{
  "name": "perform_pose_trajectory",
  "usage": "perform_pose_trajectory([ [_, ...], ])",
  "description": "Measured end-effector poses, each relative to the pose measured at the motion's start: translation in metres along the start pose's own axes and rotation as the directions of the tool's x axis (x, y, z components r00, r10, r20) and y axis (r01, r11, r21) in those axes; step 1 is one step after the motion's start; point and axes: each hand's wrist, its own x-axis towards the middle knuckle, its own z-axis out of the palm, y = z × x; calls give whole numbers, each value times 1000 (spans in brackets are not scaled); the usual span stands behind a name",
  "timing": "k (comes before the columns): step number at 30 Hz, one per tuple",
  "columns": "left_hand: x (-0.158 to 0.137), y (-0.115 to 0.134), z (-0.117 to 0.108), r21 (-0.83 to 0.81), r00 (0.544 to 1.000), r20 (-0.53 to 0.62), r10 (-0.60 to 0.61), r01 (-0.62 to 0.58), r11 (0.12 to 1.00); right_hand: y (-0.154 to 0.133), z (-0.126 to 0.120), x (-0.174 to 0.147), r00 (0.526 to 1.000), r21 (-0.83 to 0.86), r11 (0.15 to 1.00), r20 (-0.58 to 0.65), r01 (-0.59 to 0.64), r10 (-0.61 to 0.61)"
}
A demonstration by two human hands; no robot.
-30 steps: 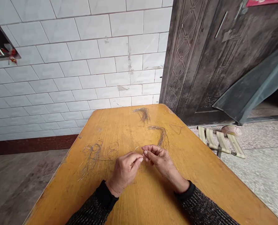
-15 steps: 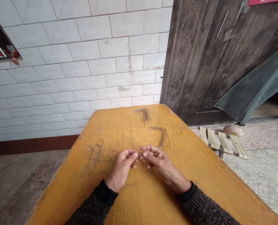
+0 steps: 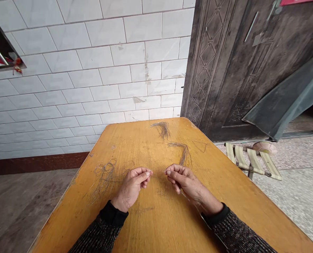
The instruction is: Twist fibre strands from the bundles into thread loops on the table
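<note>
My left hand [image 3: 132, 184] is closed in a pinch, thumb against forefinger, over the middle of the table. Whatever lies between its fingertips is too small to make out. Across a small gap, my right hand [image 3: 184, 181] pinches a thin wire, whose pale length [image 3: 197, 207] runs back under the wrist and along the sleeve. Beside my left hand lies a loose tangle of curled wires [image 3: 105, 177]. Just beyond my right hand is a bent bundle of wires [image 3: 184, 151], partly hidden by the fingers. Another bent bundle [image 3: 163, 130] rests near the far edge.
A single wire bent into a triangle [image 3: 200, 145] lies near the right edge of the wooden table [image 3: 156, 225]. The tiled wall [image 3: 106, 70] stands at the far end. A strap-seated stool [image 3: 251, 161] and a dark door [image 3: 225, 88] are to the right.
My hands have drawn apart from near touching, left hand to the left and right hand to the right. A wire now shows along my right wrist.
</note>
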Motion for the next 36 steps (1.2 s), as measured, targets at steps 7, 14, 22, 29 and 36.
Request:
perform_pose_trajectory([
  [7, -1, 4, -3, 619, 947, 74, 311, -289, 730, 1, -9, 4, 999, -125, 992, -39, 12, -17],
  [14, -5, -12, 10, 785, 826, 257, 502, -481, 390, 6, 0, 2, 998, -269, 961, 18, 59, -56],
  [22, -7, -11, 5, 831, 741, 384, 551, -537, 143, 8, 0, 2, 991, -377, 920, -32, 110, -131],
  [29, -11, 1, 6, 815, 691, 527, 495, -575, -65, 9, -5, 1, 986, -437, 885, 93, 163, -136],
  [36, -9, 6, 0, 799, 695, 551, 462, -600, -51, 3, -11, -2, 975, -490, 847, 177, 207, -136],
])
